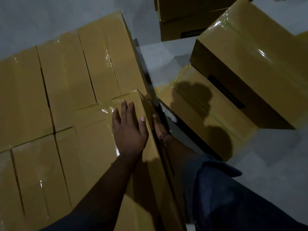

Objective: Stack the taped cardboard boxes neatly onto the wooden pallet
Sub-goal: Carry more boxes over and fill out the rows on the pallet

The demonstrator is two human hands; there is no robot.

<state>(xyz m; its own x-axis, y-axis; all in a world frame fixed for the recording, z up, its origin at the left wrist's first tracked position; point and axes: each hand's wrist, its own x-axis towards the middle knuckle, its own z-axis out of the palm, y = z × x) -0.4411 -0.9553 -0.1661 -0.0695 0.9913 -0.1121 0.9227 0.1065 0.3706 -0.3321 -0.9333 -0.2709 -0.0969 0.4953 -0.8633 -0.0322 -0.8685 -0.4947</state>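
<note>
Head view: left hand (129, 130) lies flat, palm down, fingers straight, on top of a tan taped cardboard box (100, 164) at the near right edge of the stack, likely pressing it level and steady. Right hand (159, 125) goes down that box's right side wall with the thumb at the top edge. Its fingers are hidden behind the box, so cannot tell if curled or straight. Judgement: it pushes sideways to square the box with its neighbours. The box sits flush in a layer of tan taped boxes (63, 77), seams tight, glossy tape over the tops. Wooden pallet is hidden under the layer; a dark strip (143, 64) at the stack's right edge may be it, unclear. Dark wristband (164, 135) and rolled blue sleeve (208, 172) on the right arm. At least 3 loose tan boxes (250, 64) wait right of the stack on a smooth grey floor (275, 155), 1 resting on another. Dim light, hard shadows.
</note>
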